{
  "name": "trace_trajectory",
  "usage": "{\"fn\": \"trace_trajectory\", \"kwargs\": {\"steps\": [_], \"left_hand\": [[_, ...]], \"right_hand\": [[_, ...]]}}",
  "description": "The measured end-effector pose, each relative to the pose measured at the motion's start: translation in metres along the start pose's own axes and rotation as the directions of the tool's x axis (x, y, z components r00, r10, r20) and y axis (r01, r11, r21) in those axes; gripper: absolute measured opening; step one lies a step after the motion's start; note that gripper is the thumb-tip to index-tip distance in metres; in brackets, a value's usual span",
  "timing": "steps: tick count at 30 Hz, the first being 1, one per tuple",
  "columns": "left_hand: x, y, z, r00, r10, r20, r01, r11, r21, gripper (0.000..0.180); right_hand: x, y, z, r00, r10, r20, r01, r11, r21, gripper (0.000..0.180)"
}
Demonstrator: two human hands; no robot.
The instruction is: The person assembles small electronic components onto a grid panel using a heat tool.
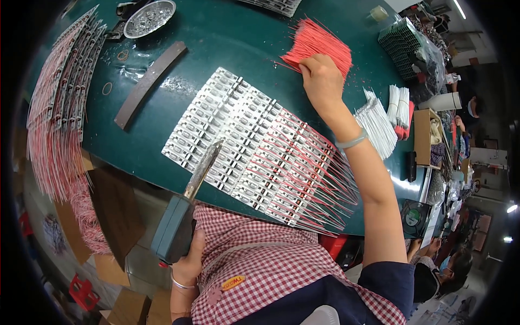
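My left hand (190, 260) is wrapped round the handle of a teal soldering gun (174, 225). Its long metal tip (203, 168) points up over a panel of small white-and-metal parts (216, 122) set in rows on the table. Red and white wires (309, 162) are attached along the panel's right part and trail off to the right. At the far side, my right hand (323, 81) pinches at the near edge of a heap of red wires (322, 43). Its fingertips are curled down among them, partly hidden.
A metal dish (150, 19) and a curved dark bar (150, 84) lie at the left. Wired panels (65, 76) overhang the left edge. White wires (375, 123) lie at the right, near an open cardboard box (428, 138). Co-workers (444, 273) sit beyond the right side.
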State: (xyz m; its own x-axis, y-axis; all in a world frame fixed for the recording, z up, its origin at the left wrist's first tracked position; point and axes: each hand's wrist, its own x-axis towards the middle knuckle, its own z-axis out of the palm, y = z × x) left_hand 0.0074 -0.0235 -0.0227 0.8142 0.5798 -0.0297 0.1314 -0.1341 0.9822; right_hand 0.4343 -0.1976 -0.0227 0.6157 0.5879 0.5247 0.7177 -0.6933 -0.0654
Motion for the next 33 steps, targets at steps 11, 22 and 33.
{"fn": "trace_trajectory", "kwargs": {"steps": [11, 22, 33], "left_hand": [[0.005, 0.003, 0.000, 0.999, 0.033, -0.007, -0.033, 0.999, -0.027, 0.049], [-0.005, 0.005, 0.008, 1.000, 0.010, -0.019, -0.012, 0.990, -0.141, 0.053], [-0.004, 0.022, 0.007, 0.981, -0.196, -0.005, 0.181, 0.914, -0.363, 0.050]], "right_hand": [[0.022, -0.037, -0.067, 0.968, -0.250, 0.027, 0.251, 0.947, -0.202, 0.009], [-0.004, -0.069, -0.081, 0.840, -0.179, 0.512, 0.327, 0.921, -0.213, 0.017], [-0.112, -0.156, -0.103, 0.983, -0.142, 0.120, 0.078, 0.902, 0.425, 0.028]]}}
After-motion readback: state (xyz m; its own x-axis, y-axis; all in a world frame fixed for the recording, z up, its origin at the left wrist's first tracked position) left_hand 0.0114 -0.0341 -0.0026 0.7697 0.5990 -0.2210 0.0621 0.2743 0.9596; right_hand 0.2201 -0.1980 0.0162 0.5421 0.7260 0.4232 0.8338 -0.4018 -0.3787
